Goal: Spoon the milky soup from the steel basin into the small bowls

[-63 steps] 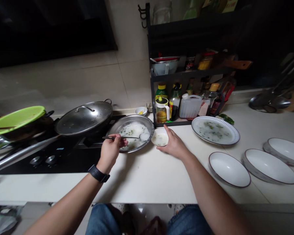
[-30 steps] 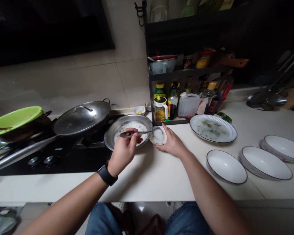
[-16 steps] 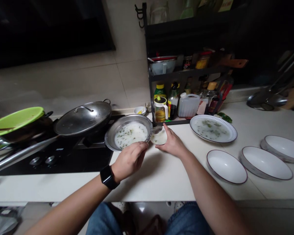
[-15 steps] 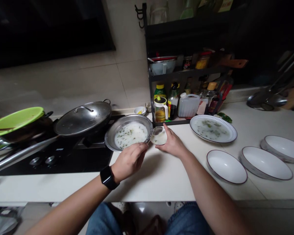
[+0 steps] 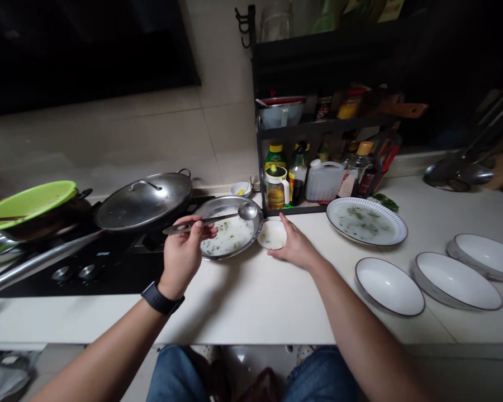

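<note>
And here at the pale desk (image 5: 255,307), the left hand (image 5: 183,254) has the spoon (image 5: 225,217) pinched by its handle, thumb against fingers, with the scoop end out over the metal basin (image 5: 255,237). Milky liquid flecked with green lies in that basin, which sits at the right edge of the black stove (image 5: 121,273). Over to the right hand (image 5: 295,245): thumb and fingers spread apart around the near right side of the small bowl (image 5: 272,221), holding it on the desk, right beside the basin. There's whitish liquid with green bits in that one too!

Further right, the ribbed plate (image 5: 399,226) carries the same sort of greenish-flecked liquid, and in front of it come three white bowls (image 5: 389,286), all upright. Behind the basin, a little dish (image 5: 236,188) shows something yellow. On the black rack (image 5: 285,211), an oil jug (image 5: 276,192) stands among bottles. Across on the left, a lidded pan (image 5: 146,204) rests on the stove, and at the far side a lime-green basin (image 5: 33,202) sits tilted on a dark pot (image 5: 67,215).
</note>
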The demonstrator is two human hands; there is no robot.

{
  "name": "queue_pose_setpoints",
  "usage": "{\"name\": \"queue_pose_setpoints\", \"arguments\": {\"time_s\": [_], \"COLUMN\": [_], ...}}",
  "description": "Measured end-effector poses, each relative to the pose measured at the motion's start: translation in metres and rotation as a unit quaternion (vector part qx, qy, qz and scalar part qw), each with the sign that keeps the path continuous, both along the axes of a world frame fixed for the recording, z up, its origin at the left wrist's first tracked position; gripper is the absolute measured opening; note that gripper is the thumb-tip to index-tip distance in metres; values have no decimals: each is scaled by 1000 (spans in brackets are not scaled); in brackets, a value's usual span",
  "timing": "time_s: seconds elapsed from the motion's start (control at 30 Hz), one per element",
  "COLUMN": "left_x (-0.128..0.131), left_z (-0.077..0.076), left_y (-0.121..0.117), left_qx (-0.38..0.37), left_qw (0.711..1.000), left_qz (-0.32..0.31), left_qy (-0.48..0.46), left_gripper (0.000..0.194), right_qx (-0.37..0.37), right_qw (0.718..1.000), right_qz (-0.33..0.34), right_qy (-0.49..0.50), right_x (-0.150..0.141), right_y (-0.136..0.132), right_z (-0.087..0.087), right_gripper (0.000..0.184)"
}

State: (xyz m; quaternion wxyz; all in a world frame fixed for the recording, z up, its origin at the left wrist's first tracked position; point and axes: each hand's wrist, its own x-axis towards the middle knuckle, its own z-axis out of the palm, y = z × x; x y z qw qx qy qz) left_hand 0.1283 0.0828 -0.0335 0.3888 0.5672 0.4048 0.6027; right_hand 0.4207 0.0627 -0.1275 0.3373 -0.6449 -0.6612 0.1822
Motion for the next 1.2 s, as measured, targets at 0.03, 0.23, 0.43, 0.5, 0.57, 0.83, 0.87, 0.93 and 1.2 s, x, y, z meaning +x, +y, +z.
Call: {"name": "queue_pose_setpoints", "arguments": {"time_s": [0.03, 0.23, 0.43, 0.5, 0.57, 0.83, 0.87, 0.93, 1.2], "left_x": [-2, -10, -23, -27, -30, -22, -20, -18, -18], "left_z": [0, -7, -20, -24, -30, -44, -45, -46, -36], "left_y": [2, 10, 19, 18, 14, 7, 8, 13, 25], "left_qx": [-7, -34, -51, -39, -10, -10, -35, -91, -170], "left_qw": [1000, 998, 998, 994, 978, 964, 972, 985, 984], "left_qz": [-2, -4, 24, 49, 62, 37, 40, 43, 30], "left_qy": [-17, -62, 1, 90, 200, 264, 227, 137, -41], "left_gripper": [36, 39, 40, 38, 35, 34, 35, 38, 35], "right_qx": [-4, -29, 54, 101, 131, 162, 166, 177, 204], "right_qw": [1000, 999, 998, 994, 990, 983, 982, 980, 974], "right_qz": [1, 14, 7, -5, -20, -58, -61, -66, -79], "right_qy": [4, 24, 43, 52, 55, 64, 65, 65, 60], "right_x": [0, 3, 14, 16, 17, 16, 17, 17, 18], "right_y": [0, 2, 9, 12, 13, 16, 16, 16, 17], "right_z": [0, -3, -13, -17, -20, -19, -19, -20, -20], "right_gripper": [130, 139, 119, 108, 101, 87, 86, 83, 75]}}
